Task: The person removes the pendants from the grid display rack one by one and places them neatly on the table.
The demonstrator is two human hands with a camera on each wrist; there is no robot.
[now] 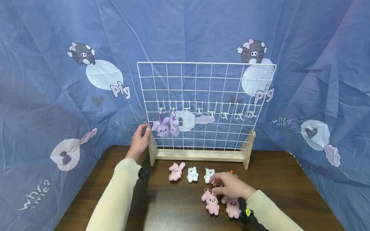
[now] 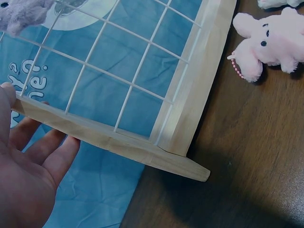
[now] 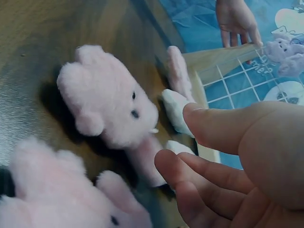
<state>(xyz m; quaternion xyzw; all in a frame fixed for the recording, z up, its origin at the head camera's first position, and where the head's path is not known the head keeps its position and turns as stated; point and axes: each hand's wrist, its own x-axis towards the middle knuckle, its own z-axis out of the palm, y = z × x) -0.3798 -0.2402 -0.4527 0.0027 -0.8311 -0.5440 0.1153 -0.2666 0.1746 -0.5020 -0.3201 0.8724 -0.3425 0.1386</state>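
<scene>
My left hand [image 1: 140,141] grips the wooden side post [image 2: 118,144] of a white wire grid rack [image 1: 196,63], thumb on one side and fingers behind. The right hand [image 1: 231,185] is over the table, thumb and fingers apart with nothing between them. Its fingertips overlap the edge of a white bear plush charm [image 1: 208,176] in the head view. Just in front lie two pink bunny plush charms, one [image 1: 212,203] below the fingertips and another [image 1: 233,208] under the wrist. Two purple bunny charms [image 1: 163,128] hang from hooks at the rack's left.
Another pink bunny charm [image 1: 176,171] and a second white bear charm [image 1: 192,175] lie before the rack. Several bare hooks [image 1: 224,115] line the grid to the right. A small orange item [image 1: 232,171] shows behind the right hand. Blue cloth [image 1: 185,32] surrounds the brown table [image 1: 167,205].
</scene>
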